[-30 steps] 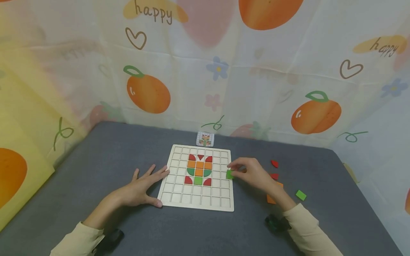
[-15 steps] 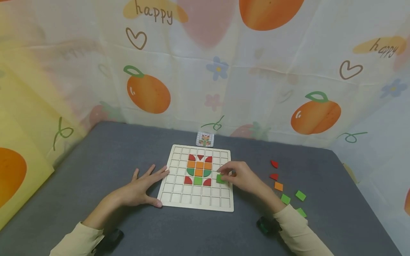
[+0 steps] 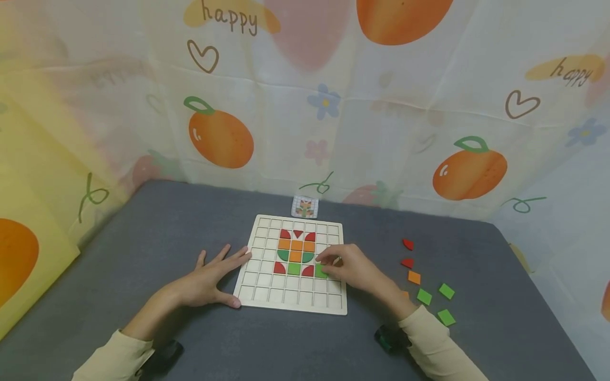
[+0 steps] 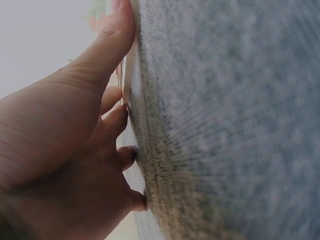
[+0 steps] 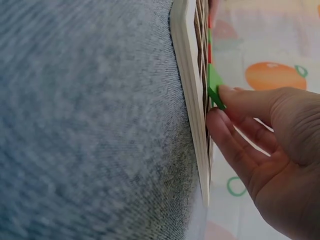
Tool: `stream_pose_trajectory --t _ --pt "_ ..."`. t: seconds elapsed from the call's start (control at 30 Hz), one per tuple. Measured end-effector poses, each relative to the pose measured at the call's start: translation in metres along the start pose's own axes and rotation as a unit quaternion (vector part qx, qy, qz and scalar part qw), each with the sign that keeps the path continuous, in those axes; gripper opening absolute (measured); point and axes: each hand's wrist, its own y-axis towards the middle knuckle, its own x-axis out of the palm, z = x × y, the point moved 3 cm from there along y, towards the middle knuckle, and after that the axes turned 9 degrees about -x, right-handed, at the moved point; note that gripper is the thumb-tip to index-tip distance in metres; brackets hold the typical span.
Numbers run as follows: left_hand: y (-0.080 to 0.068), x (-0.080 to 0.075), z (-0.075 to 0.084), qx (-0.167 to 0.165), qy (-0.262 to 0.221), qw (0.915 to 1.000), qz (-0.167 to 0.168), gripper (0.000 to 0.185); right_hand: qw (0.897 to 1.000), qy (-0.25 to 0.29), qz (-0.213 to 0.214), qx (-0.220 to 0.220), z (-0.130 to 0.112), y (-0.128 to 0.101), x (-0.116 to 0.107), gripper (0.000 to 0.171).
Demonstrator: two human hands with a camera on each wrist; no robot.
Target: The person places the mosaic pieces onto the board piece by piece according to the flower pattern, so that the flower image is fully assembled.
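Observation:
A wooden grid board [image 3: 292, 304] lies on the grey table, with red, orange and green tiles set in its middle cells. My right hand [image 3: 344, 267] pinches a green square tile [image 3: 321, 272] and holds it tilted against the board, just right of the bottom row's red quarter piece [image 3: 308, 271]. The right wrist view shows that green tile [image 5: 215, 90] between my fingertips at the board's [image 5: 187, 95] surface. My left hand [image 3: 209, 278] lies flat with spread fingers on the table, touching the board's left edge; its thumb [image 4: 107, 47] rests along that edge.
A small pattern card [image 3: 305, 207] leans behind the board. Loose tiles lie to the right: two red pieces [image 3: 408, 244], an orange square [image 3: 414, 277] and three green squares [image 3: 446, 317]. Printed cloth walls surround the table on three sides.
My right hand has carried the green tile leftward from the board's right edge down to a cell beside the bottom row. The left hand has stayed put.

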Motion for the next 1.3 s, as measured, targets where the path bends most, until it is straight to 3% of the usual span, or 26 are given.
stream_pose_trajectory --t 0.2,0.73,0.97,1.3 --pt "0.0 0.0 0.001 0.002 0.0 1.0 -0.003 0.106 1.0 -0.024 0.003 0.005 0.0 0.0 0.002 0.018" --pt "0.0 0.0 0.001 -0.003 0.003 1.0 -0.005 0.107 1.0 -0.026 -0.014 -0.01 -0.002 0.0 0.003 0.018" --pt "0.0 0.0 0.0 -0.001 -0.001 1.0 -0.004 0.106 0.999 -0.023 -0.021 0.015 -0.002 -0.008 -0.011 0.02" --pt "0.001 0.0 -0.002 0.001 -0.003 1.0 -0.003 0.106 0.997 -0.055 0.011 0.047 0.01 -0.043 -0.045 0.025"
